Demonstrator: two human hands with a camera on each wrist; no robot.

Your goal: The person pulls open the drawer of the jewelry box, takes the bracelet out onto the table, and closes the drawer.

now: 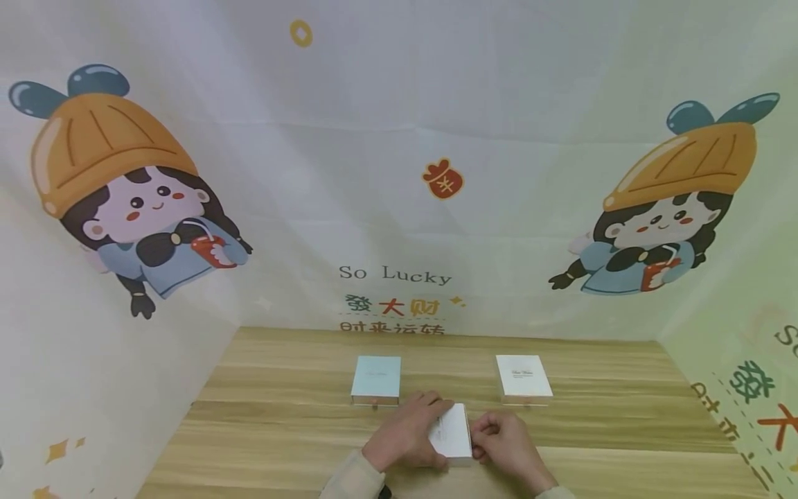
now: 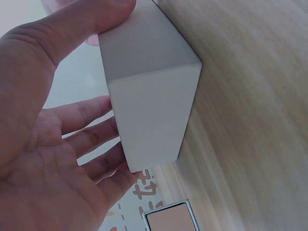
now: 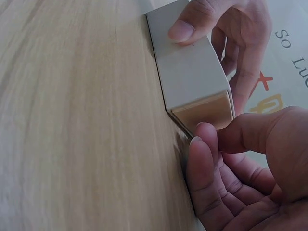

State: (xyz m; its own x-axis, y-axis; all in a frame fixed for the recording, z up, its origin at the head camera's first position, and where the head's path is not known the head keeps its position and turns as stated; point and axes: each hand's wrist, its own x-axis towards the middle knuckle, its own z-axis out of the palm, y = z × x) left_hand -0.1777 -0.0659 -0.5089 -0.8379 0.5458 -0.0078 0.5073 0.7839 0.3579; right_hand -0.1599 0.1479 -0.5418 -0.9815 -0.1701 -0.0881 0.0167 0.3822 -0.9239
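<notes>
A small white drawer box (image 1: 453, 431) sits on the wooden table in front of me, its end with the tan drawer front (image 3: 204, 112) turned to the right. My left hand (image 1: 408, 431) grips the box from the left, thumb on the near side and fingers round the far side. In the left wrist view the blank end of the box (image 2: 150, 118) faces the palm side. Thumb and forefinger of my right hand (image 1: 508, 443) pinch at the middle of the drawer front; what lies between the fingertips is hidden by them.
Behind my left hand lies a light blue box (image 1: 377, 376) with a small tab at its front. Another white box (image 1: 524, 375) lies at the back right. Printed cloth (image 1: 499, 242) walls in the wooden table (image 1: 268, 416) at the back and sides.
</notes>
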